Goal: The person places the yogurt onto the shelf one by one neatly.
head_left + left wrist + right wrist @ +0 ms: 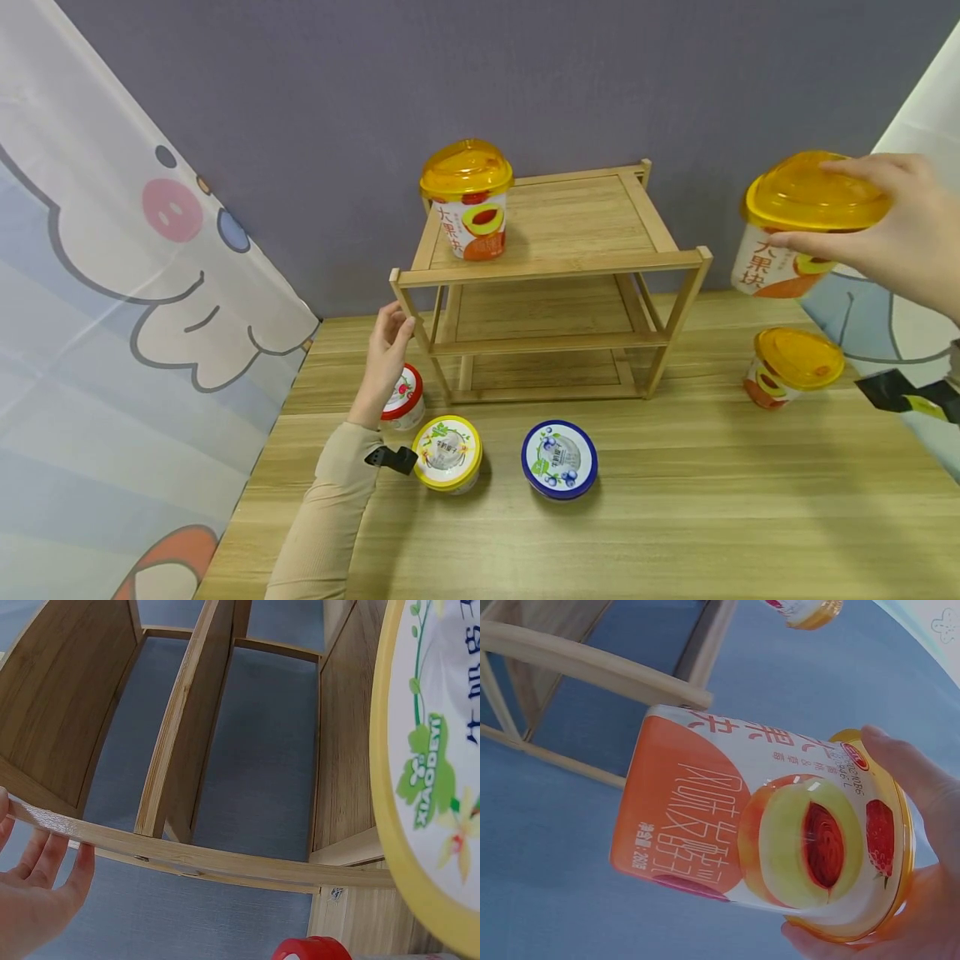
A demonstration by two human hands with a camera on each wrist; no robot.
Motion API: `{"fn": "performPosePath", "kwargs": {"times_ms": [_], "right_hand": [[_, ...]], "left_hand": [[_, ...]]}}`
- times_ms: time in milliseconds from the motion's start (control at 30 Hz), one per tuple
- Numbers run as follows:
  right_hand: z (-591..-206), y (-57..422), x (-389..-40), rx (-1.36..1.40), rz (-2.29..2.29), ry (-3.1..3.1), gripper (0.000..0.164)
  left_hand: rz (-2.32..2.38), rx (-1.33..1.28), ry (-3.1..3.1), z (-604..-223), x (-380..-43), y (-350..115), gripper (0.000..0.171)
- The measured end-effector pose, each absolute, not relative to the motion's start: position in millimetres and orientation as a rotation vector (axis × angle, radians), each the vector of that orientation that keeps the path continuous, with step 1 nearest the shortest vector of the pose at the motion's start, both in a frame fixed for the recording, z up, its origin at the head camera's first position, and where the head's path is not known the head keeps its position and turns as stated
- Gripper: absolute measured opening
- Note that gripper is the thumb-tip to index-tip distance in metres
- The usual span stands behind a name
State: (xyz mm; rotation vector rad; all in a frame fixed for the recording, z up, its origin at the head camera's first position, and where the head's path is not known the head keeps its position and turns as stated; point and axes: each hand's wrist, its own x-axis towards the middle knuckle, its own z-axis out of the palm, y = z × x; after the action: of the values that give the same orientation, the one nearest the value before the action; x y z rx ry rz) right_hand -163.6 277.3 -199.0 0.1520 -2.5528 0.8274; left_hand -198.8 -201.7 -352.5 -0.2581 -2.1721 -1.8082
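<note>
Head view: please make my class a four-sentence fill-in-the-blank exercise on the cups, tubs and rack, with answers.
Including the cup in the right hand, ____ dome-lidded cups show.
Another cup stands on the ____ tier of the rack.
The blueberry tub is rimmed in ____.
The middle flat-lidded tub is rimmed in ____.

Missing words: three; top; blue; yellow.

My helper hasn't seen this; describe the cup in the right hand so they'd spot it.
Find the wooden rack, then look right to the right hand. It grips a fruit-print cup with a domed amber lid. Of three alike, only this one is held aloft.
</note>
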Motion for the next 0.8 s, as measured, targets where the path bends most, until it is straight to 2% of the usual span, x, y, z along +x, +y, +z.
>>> {"fn": "performPosePath", "kwargs": {"times_ms": [800], "right_hand": [[-153.8, 247.4, -184.6, 0.185, 0.743, -2.701, 0.08]], "left_hand": [[-1.799, -0.26, -2.187, -352.4, -198.6, -201.5, 0.03]]}}
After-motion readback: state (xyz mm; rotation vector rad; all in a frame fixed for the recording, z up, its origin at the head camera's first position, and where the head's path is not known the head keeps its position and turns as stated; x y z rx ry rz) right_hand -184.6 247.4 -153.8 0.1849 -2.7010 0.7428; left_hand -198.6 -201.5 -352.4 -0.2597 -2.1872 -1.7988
